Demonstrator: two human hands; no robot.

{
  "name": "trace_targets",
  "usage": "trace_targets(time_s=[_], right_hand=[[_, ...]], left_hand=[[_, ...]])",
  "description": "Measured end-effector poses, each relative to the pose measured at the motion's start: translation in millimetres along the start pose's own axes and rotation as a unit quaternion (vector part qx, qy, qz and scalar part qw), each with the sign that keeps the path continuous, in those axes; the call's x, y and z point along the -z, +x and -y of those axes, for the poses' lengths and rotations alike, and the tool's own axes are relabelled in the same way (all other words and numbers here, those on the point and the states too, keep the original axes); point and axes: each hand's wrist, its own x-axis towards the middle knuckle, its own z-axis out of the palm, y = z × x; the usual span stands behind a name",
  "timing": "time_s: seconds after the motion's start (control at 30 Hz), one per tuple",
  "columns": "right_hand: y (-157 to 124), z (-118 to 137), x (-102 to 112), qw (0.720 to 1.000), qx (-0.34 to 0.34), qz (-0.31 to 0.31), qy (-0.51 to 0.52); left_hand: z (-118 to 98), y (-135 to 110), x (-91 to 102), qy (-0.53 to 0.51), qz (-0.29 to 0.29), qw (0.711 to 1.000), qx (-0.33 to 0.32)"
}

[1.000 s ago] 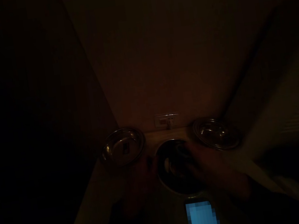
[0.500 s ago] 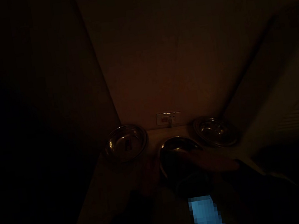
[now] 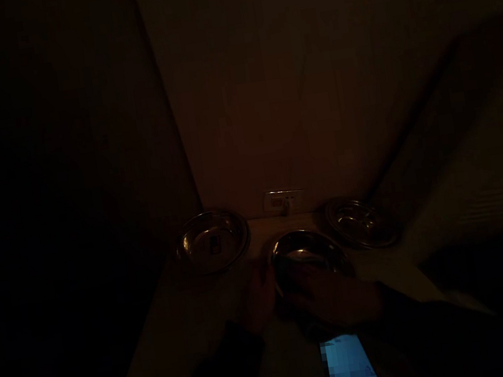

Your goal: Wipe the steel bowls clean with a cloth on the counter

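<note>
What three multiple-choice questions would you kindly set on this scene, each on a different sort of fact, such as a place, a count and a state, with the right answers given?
1. Where is the wall socket plate relative to the middle steel dish?
A. On the wall, above and behind it
B. Directly to its left
C. In front of it

2. How many steel dishes show?
A. Two
B. Three
C. Five

3. What state is the middle steel dish in?
A. Stacked on another dish
B. No hand touches it
C. The left hand and right hand are both at it

Answers:
1. A, since the plate sits on the wall behind the dishes.
2. B, since the left steel dish and right steel dish flank the middle one.
3. C, since one hand lies at its left edge and the other across its front.
</note>
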Motion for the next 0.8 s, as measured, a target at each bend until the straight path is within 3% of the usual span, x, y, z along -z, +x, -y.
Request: trace_targets(time_s=[0.13, 0.37, 0.63, 0.8], right_hand=[[-6.5, 21.2, -23.7, 0.999, -0.052, 0.005, 0.012], [-31.6, 1.3, 1.2, 0.992, 0.042, 0.116, -0.008], [-19.6, -2.4, -9.3, 0.993, 0.099, 0.071, 0.000], [-29.9, -9.5, 4.0, 0.993, 0.092, 0.076, -0.015]], left_hand=[[0.3, -0.4, -1.2, -0.013, -0.013, 1.000, -0.019], [0.2, 2.0, -1.9, -0.044, -0.008, 0.998, -0.032], [4.2, 1.8, -6.2, -0.051, -0.037, 0.997, -0.040], [1.2, 3.2, -2.6, -0.042, -0.040, 0.997, -0.043]])
